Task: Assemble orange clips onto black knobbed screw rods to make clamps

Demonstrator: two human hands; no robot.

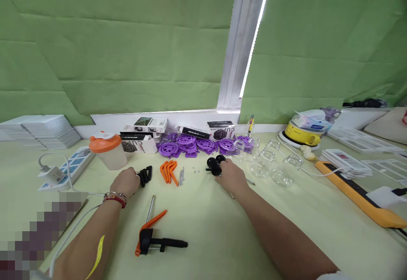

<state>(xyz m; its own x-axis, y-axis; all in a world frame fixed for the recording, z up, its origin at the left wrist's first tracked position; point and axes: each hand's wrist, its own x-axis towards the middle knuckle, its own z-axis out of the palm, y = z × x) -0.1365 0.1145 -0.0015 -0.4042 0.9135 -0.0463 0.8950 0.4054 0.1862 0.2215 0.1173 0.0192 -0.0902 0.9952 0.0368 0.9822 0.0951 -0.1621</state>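
Pale yellow-green covering spans the counter point(203, 229) in the head view, where I see both bare forearms reaching forward. My left hand point(125, 182), wearing a red and silver bracelet at the wrist, rests on the counter with its fingers curled down against a cluster of short black parts point(146, 175); whether they actually clamp one I cannot tell, since the knuckles hide the tips. My right hand point(232, 177) lies further right, its fingers closed onto a black round-lobed piece point(214, 164) that sits on the counter just in front of the purple discs point(190, 144). Between the two hands lie orange levers point(168, 171), a few thin metal pins point(181, 176) and some tiny screws point(195, 170). Nearer to me, between the forearms, lies an assembled black and orange clamp point(152, 238), with a metal rod point(150, 208) projecting from it toward the hands. To the left stand an orange-lidded shaker cup point(106, 150) and a white power strip point(68, 165). Printed cartons point(146, 125) line the window sill edge behind the discs. To the right of my right hand stand clear glass jars point(270, 163), then a yellow round appliance point(300, 135) and a long orange tool point(359, 195).
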